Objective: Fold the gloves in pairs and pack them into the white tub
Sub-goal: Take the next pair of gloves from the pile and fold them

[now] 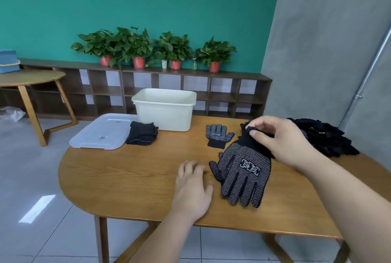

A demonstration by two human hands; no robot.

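Right hand (pixel 281 140) pinches dotted glove (pixel 243 171) by its cuff, near-right on table (pixel 127 174). Left hand (pixel 193 184) lies flat, fingers relaxed, just left of it. White tub (pixel 164 110) far; single glove (pixel 218 134) between; glove pile (pixel 325 138) far right.

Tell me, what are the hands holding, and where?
The right hand pinches the dotted black glove by its cuff; the left hand holds nothing.
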